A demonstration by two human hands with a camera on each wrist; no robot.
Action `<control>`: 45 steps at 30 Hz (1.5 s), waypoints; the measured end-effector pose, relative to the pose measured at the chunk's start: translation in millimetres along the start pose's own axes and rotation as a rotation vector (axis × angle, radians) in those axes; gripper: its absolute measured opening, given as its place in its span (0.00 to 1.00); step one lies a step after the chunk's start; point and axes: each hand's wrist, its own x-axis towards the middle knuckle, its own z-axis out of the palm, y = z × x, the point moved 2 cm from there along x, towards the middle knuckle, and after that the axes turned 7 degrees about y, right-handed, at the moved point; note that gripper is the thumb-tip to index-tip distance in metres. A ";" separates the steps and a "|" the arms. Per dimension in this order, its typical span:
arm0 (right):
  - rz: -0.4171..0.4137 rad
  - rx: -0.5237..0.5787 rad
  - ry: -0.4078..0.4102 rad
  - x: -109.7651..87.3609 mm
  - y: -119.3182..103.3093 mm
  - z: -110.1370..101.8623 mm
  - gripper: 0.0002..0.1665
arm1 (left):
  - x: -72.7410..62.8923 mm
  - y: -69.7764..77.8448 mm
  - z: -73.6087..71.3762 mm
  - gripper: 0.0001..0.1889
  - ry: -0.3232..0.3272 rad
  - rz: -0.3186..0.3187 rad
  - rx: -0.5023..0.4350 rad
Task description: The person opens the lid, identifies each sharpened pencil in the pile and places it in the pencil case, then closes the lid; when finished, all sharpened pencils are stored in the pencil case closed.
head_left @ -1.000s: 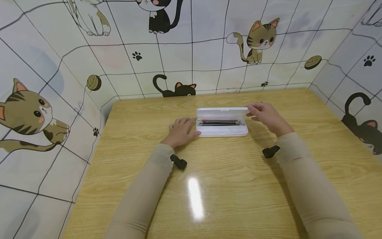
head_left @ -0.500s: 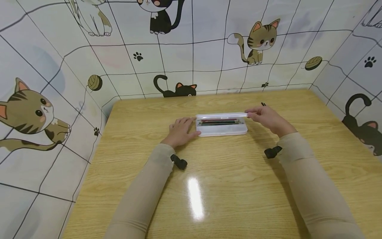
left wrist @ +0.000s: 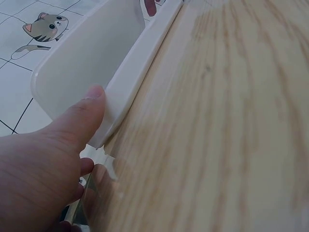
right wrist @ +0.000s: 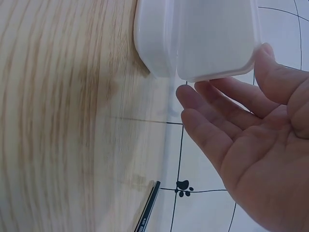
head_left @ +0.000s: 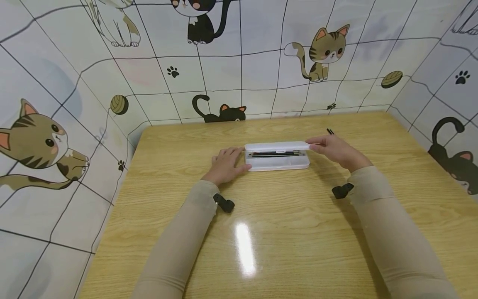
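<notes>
A white plastic pencil case (head_left: 278,164) lies on the table with its hinged lid (head_left: 276,146) partly lowered over it. Several dark pencils (head_left: 274,154) show inside, below the lid's edge. My left hand (head_left: 225,165) holds the case's left end, thumb on the front corner and forefinger at the back corner; the left wrist view shows the thumb (left wrist: 89,108) along its wall. At the other end, my right hand (head_left: 336,151) pinches the lid's right edge. In the right wrist view its thumb (right wrist: 265,58) lies on one side of the lid, a finger on the other.
Beyond my right hand lies a thin black pen-like stick (head_left: 330,131), also in the right wrist view (right wrist: 147,208). The wood-grain table (head_left: 287,232) ends at a cat-print backdrop (head_left: 257,74) behind and at both sides. Each wrist carries a small black camera (head_left: 224,202).
The lid has swung down toward the case, hiding the reddish pencil at the back. My right hand moved slightly nearer me with it, uncovering the black stick. The left hand has stayed in place.
</notes>
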 end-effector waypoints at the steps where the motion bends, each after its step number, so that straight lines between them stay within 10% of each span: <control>1: 0.000 0.000 -0.002 -0.3 0.4 0.5 0.31 | -0.1 -0.6 0.8 0.42 0.003 0.001 -0.005; 29: 0.008 0.046 -0.047 -2.9 3.3 10.5 0.32 | 1.3 -5.9 6.6 0.42 0.024 0.011 -0.014; 45: -0.091 -0.111 -0.033 -2.2 -0.2 15.8 0.27 | 2.8 -5.9 7.7 0.48 0.030 0.030 -0.017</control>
